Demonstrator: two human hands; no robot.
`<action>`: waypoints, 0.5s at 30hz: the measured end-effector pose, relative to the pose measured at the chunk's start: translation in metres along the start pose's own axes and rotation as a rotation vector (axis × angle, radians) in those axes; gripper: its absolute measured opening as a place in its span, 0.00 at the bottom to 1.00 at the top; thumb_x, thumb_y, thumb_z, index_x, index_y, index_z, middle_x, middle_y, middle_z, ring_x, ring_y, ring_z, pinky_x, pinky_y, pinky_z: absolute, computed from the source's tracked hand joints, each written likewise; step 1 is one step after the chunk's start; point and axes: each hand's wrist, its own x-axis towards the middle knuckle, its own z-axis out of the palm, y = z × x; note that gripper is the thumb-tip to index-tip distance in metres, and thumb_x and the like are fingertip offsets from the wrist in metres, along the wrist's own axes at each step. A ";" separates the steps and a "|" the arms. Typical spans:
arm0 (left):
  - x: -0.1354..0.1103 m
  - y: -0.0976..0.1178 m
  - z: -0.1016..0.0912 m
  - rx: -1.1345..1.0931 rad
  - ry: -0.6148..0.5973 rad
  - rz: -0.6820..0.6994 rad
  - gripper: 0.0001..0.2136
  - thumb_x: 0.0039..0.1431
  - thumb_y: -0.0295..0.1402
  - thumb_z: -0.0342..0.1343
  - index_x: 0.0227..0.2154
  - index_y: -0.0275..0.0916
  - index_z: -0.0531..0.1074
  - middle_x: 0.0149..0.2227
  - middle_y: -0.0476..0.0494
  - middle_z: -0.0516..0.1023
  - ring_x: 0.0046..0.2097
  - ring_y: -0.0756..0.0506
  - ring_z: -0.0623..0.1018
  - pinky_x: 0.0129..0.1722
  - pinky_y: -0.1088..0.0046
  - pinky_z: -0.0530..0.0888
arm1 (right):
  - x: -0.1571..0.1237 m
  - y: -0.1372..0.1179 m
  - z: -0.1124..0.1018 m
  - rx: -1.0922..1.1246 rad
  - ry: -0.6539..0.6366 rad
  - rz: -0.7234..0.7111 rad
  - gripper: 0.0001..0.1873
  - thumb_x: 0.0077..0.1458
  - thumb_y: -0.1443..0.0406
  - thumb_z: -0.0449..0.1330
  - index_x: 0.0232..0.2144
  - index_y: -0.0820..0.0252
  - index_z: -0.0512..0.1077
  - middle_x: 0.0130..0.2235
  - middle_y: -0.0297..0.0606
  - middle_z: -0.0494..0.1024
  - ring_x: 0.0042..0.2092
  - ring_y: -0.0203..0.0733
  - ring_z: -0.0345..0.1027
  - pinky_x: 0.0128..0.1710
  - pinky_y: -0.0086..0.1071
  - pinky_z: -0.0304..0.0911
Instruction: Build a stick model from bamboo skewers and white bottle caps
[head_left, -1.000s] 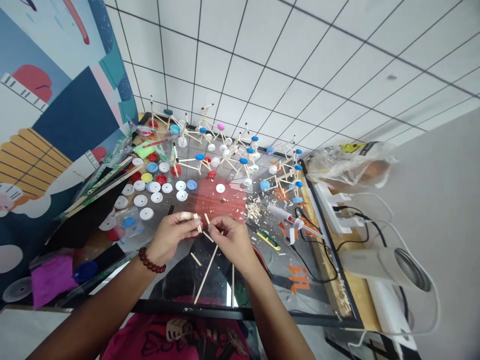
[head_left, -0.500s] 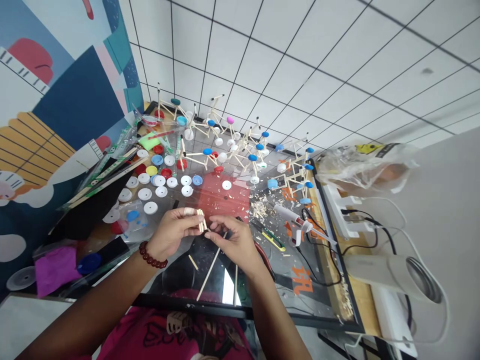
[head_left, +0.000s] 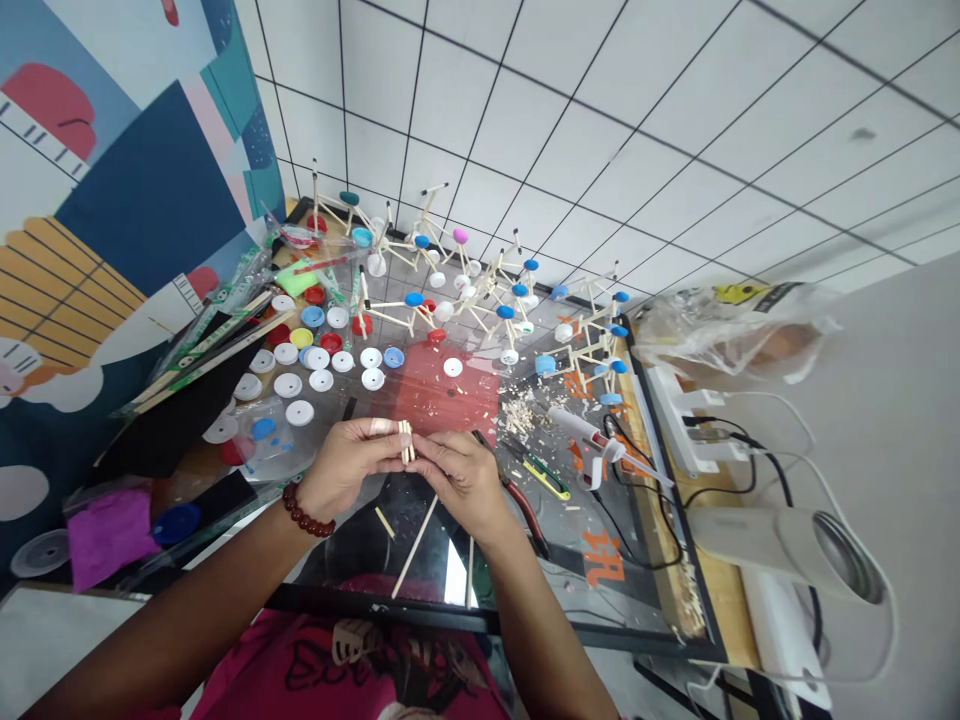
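Observation:
My left hand (head_left: 349,463) pinches a small bundle of short wooden sticks (head_left: 406,441) between thumb and fingers, above the glass table top (head_left: 600,585). My right hand (head_left: 461,475) is closed, its fingertips pressed against the same bundle from the right. A beaded bracelet (head_left: 304,515) sits on my left wrist. Two long wooden sticks (head_left: 415,546) and a short piece (head_left: 385,522) lie on the glass under my hands. Red-handled pliers (head_left: 525,505) lie just right of my right hand.
Several white, blue and red bottle caps (head_left: 300,412) lie at the left. Stick-and-cap models (head_left: 495,300) stand at the back by the tiled wall. A glue gun (head_left: 581,432), a yellow cutter (head_left: 546,476), wood shavings (head_left: 517,415), a power strip (head_left: 686,430) and a plastic bag (head_left: 724,325) are at the right.
The separate short sticks held a second ago are now gathered into one bundle in my left hand. My right hand has closed in against it.

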 end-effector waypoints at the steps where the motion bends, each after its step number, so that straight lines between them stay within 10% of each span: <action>1: 0.000 0.000 0.000 0.006 0.003 0.002 0.13 0.40 0.35 0.72 0.29 0.35 0.81 0.30 0.45 0.82 0.32 0.48 0.80 0.37 0.70 0.79 | 0.000 0.001 0.000 -0.029 -0.008 -0.017 0.15 0.60 0.62 0.61 0.50 0.51 0.75 0.39 0.38 0.80 0.39 0.40 0.73 0.43 0.36 0.67; 7: -0.003 -0.001 0.001 0.066 -0.012 0.017 0.10 0.40 0.34 0.71 0.26 0.35 0.80 0.26 0.45 0.80 0.29 0.49 0.78 0.32 0.74 0.77 | 0.002 -0.002 -0.001 0.041 -0.055 0.057 0.39 0.51 0.56 0.68 0.62 0.51 0.61 0.52 0.44 0.73 0.52 0.46 0.69 0.52 0.39 0.66; 15: -0.006 0.004 0.004 0.141 -0.083 -0.056 0.13 0.37 0.36 0.72 0.26 0.33 0.81 0.27 0.43 0.80 0.30 0.48 0.77 0.32 0.71 0.77 | 0.002 0.002 -0.001 0.207 -0.105 0.047 0.35 0.48 0.59 0.70 0.58 0.50 0.67 0.51 0.40 0.73 0.52 0.44 0.69 0.54 0.37 0.65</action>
